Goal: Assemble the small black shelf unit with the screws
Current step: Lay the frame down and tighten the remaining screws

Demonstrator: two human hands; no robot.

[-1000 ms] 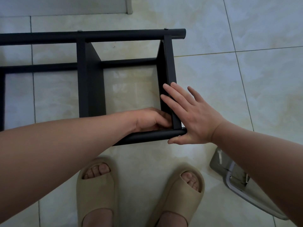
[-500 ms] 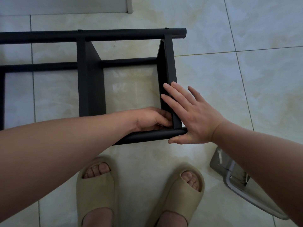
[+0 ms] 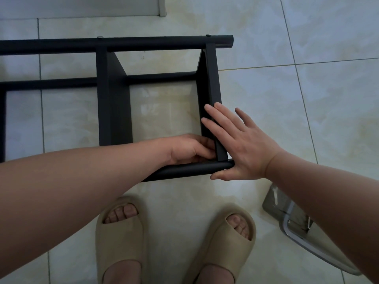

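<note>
Nothing moved — left hand (image 3: 188,149) curled at shelf unit (image 3: 114,99) corner, grip unclear | right hand (image 3: 244,148) flat against it

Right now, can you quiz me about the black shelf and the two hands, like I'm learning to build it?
1. True or false: the right hand lies flat, fingers straight, against the black shelf unit.
2. Where is the left hand? A: up in the air. B: inside the frame, at its near right corner. C: behind the person's back.
3. Fill in: ___ screw heads show on the far rail.
Key: 1 true; 2 B; 3 two.
</note>
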